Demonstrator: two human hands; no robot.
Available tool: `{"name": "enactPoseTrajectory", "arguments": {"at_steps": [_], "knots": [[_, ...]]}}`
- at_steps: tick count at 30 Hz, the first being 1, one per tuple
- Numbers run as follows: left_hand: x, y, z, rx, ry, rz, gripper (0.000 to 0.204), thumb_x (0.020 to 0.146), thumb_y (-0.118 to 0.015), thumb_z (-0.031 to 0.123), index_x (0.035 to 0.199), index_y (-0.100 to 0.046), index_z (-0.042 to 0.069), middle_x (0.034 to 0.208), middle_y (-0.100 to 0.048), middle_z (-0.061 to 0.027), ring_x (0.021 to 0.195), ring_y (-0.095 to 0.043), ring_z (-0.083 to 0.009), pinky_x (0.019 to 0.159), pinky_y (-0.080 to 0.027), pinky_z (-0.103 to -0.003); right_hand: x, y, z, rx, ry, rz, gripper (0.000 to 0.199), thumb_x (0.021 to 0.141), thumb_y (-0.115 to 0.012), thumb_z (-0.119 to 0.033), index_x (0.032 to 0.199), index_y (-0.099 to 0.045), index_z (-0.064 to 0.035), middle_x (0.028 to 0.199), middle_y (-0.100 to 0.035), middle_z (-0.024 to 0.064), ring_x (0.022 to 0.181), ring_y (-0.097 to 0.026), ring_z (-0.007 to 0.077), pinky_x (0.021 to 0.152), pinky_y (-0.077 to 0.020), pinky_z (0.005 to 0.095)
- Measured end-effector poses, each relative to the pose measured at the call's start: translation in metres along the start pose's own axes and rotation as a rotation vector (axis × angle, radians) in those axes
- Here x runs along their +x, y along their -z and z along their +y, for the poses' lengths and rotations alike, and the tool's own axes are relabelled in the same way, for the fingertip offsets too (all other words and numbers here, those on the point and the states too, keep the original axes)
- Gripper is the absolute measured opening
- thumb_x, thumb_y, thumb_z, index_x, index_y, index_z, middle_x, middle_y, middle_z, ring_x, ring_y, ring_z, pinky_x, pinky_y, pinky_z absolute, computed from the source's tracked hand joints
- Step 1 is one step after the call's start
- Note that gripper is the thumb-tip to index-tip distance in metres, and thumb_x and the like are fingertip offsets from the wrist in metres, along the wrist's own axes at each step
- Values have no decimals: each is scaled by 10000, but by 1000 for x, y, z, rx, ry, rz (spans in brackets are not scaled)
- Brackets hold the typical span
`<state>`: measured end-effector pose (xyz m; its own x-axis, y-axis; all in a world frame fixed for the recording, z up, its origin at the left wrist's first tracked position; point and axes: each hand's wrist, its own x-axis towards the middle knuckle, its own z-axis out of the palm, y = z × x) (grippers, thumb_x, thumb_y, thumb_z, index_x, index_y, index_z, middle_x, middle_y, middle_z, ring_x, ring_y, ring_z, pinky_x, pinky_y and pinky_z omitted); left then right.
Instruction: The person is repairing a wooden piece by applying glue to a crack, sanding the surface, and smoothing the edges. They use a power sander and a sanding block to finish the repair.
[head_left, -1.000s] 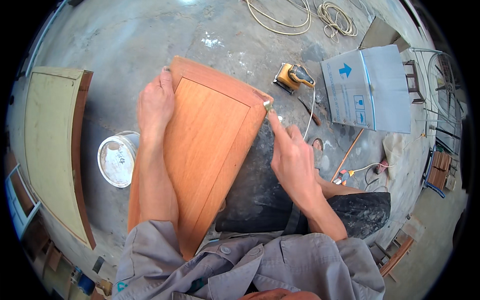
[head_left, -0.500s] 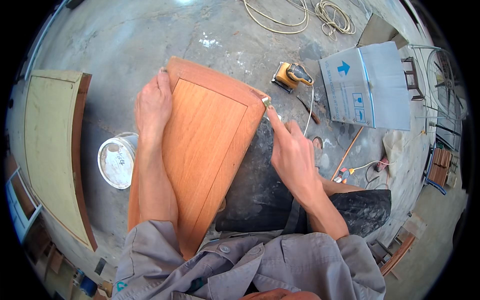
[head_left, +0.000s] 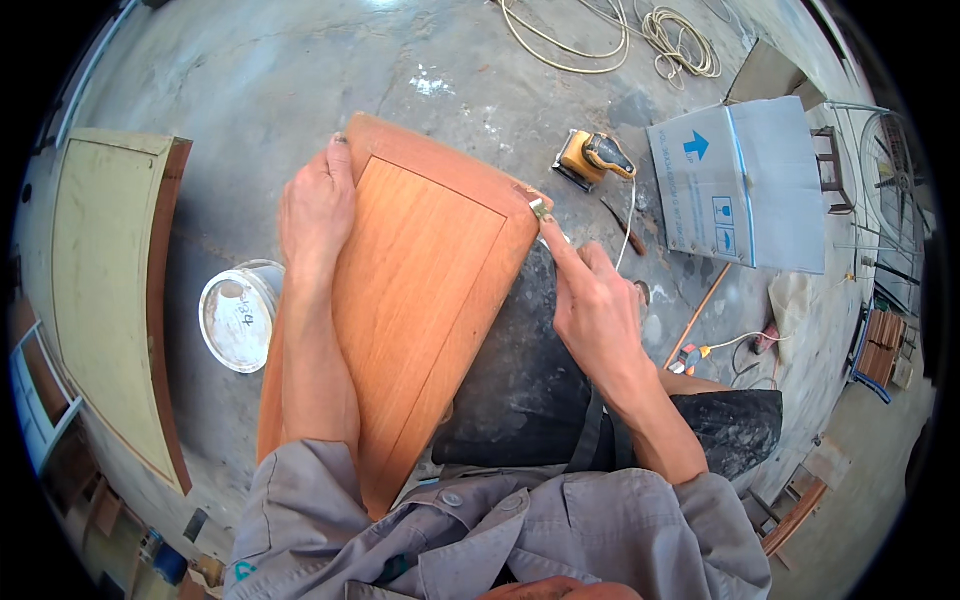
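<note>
A reddish-brown wooden panel [head_left: 420,290] with a raised frame leans across my lap, its upper end tilted away from me. My left hand [head_left: 318,205] grips the panel's left edge near its far corner, some fingertips hidden behind it. At the far right corner, my right hand [head_left: 598,305] holds a small metal scraper [head_left: 540,208], index finger stretched along it. The scraper's blade touches the corner, beside a darker rough patch on the edge. The hand hides most of the tool.
Left stand a white lidded bucket [head_left: 238,318] and a pale panel [head_left: 108,290]. Beyond my right hand lie a yellow-black power sander [head_left: 592,158] with a white cord, a dark-handled tool [head_left: 625,228] and a grey cardboard box [head_left: 735,185]. Coiled hose [head_left: 680,45] lies farther off.
The view has shifted slightly, so the floor items appear a little to the right. Both hands keep their holds, and the scraper stays at the same corner, its blade turned slightly.
</note>
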<state>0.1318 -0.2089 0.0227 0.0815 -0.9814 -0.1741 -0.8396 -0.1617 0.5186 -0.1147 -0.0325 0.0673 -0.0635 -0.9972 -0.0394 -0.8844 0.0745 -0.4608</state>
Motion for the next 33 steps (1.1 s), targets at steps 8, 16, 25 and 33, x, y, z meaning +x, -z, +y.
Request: {"name": "enactPoseTrajectory", "arguments": {"at_steps": [8, 16, 25, 33], "knots": [[-2, 6, -6, -27, 27, 0, 596, 1079, -371, 497, 1087, -738, 28, 1041, -699, -306, 1012, -647, -517, 879, -507, -551, -7, 1, 20, 35, 44, -5, 526, 931, -606, 12, 1442, -566, -107, 911, -617, 201, 760, -679, 404, 648, -546, 482], [3, -6, -4, -14, -19, 8, 595, 1079, -378, 496, 1002, -718, 14, 994, -703, -290, 978, -641, -517, 847, -504, -550, -54, -99, 198, -109, -502, -174, 540, 907, -665, -69, 1422, -504, -45, 1250, -652, 274, 1088, -666, 461, 900, -517, 559], [0, 2, 6, -64, 33, -27, 578, 1070, -374, 482, 991, -728, 32, 1003, -711, -270, 990, -648, -495, 868, -501, -537, 137, -76, 264, -481, 177, -247, 885, 824, -738, -56, 1598, -323, -170, 1566, -369, 229, 1463, -347, 471, 1173, -379, 559], [-4, 0, -5, -89, 36, -9, 617, 1063, -368, 517, 975, -704, 6, 968, -705, -276, 952, -654, -480, 846, -506, -500, 177, -88, 297, -337, 133, -406, 834, 802, -744, -48, 1546, -395, -194, 1475, -441, 231, 1315, -515, 482, 1094, -480, 510]]}}
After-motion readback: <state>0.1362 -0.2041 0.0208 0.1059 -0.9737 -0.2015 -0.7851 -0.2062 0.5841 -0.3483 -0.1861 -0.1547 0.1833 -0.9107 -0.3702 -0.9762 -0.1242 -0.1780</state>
